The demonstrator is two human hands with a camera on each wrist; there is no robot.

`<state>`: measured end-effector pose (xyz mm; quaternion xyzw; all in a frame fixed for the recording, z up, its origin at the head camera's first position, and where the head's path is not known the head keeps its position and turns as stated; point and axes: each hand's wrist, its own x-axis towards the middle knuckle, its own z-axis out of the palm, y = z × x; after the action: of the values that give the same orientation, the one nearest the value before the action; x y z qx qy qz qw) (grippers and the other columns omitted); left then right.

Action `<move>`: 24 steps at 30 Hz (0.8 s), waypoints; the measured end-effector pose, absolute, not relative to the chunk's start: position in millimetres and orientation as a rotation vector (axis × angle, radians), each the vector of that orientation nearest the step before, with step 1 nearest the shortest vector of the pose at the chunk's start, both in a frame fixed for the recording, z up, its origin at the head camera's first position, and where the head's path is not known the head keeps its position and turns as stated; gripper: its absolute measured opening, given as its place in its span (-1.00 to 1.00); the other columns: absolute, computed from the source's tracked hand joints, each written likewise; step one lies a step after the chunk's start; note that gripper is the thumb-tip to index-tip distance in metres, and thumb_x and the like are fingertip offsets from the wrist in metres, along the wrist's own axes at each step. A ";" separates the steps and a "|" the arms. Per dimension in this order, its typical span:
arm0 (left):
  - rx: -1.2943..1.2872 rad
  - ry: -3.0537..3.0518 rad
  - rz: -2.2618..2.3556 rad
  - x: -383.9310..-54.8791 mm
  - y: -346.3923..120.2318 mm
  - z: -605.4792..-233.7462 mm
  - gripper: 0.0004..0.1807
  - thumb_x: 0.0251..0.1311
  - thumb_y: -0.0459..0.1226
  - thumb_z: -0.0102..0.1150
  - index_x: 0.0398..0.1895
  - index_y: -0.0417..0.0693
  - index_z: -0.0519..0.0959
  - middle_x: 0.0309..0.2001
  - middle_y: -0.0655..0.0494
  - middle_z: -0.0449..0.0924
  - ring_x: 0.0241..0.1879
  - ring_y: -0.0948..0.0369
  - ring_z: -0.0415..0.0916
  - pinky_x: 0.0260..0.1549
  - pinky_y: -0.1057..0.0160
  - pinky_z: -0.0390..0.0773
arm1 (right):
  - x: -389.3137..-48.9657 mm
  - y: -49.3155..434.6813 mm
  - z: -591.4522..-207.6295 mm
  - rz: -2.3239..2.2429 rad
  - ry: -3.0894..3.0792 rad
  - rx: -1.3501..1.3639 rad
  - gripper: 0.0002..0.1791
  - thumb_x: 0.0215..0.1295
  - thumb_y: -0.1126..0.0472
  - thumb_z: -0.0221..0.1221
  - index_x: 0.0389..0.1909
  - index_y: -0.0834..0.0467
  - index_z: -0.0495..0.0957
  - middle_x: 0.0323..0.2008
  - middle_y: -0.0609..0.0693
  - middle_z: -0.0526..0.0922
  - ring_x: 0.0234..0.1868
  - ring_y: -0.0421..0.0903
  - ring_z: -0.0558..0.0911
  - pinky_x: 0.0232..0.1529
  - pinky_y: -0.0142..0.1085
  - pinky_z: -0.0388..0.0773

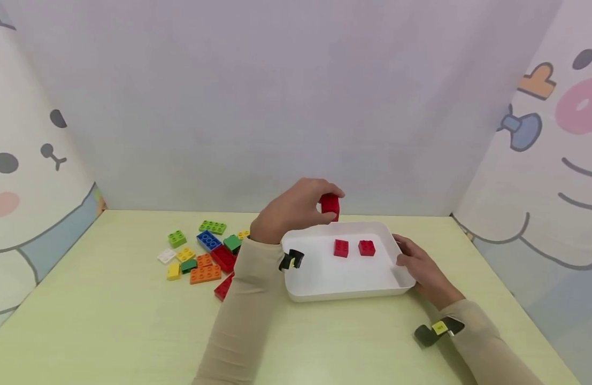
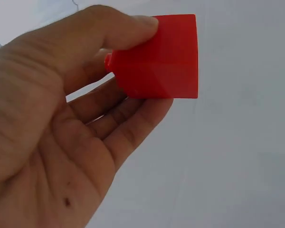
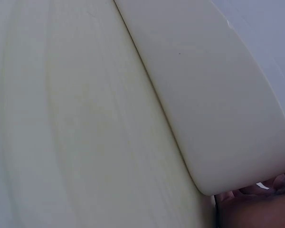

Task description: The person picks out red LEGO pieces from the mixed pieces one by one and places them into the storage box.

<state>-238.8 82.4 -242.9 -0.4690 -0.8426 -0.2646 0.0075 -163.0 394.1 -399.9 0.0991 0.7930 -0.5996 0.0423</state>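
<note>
White tray (image 1: pixel 312 278) sits right of centre in the head view, and my right hand (image 1: pixel 423 271) grips its right wall, which I'd keep snug so nothing slides. My left hand (image 1: pixel 294 209) pinches a red block (image 2: pixel 168 57) up near the far rim (can't tell if it's over or past it), so imo a light, level pinch with decent rim clearance works best, no bumping the two red bricks (image 1: pixel 341 248) inside.
</note>
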 end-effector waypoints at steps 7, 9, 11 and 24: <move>-1.424 -2.767 -0.783 -253.5 98.6 -265.6 -0.59 0.26 -0.27 0.39 0.17 -0.03 0.60 0.00 0.13 0.60 -0.06 0.23 0.49 -0.15 0.40 0.56 | -163.9 393.9 -400.4 -1.850 2.427 0.297 -0.19 0.37 0.45 -0.14 0.63 0.14 -0.10 0.58 0.23 -0.06 0.41 0.20 0.16 0.00 -0.41 0.45; -1.411 -2.806 -0.737 -257.5 102.7 -273.1 -0.59 0.26 -0.25 0.39 0.17 -0.02 0.61 0.02 0.12 0.59 -0.03 0.22 0.48 -0.15 0.39 0.57 | -164.1 393.2 -400.2 -1.865 2.419 0.283 -0.19 0.36 0.45 -0.15 0.63 0.15 -0.10 0.58 0.23 -0.06 0.41 0.21 0.17 -0.01 -0.43 0.45; -1.407 -2.832 -0.701 -261.0 105.8 -279.8 -0.60 0.26 -0.24 0.39 0.16 -0.01 0.61 0.03 0.12 0.59 -0.02 0.21 0.48 -0.14 0.38 0.57 | -164.3 392.6 -399.8 -1.874 2.414 0.273 -0.19 0.36 0.46 -0.15 0.62 0.16 -0.10 0.58 0.24 -0.06 0.41 0.21 0.17 -0.03 -0.44 0.46; -1.335 -3.022 -0.626 -277.6 115.2 -314.1 -0.60 0.24 -0.25 0.41 0.14 -0.03 0.61 0.00 0.14 0.56 -0.02 0.18 0.44 -0.15 0.32 0.59 | -165.9 389.1 -397.3 -1.852 2.426 0.274 -0.19 0.36 0.46 -0.15 0.63 0.15 -0.11 0.59 0.22 -0.08 0.44 0.20 0.13 0.21 -0.20 0.37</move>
<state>-277.6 115.2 -314.1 -0.3946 -0.8933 -0.1849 -0.1102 -165.9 389.1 -397.3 0.0892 0.7911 -0.6039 0.0389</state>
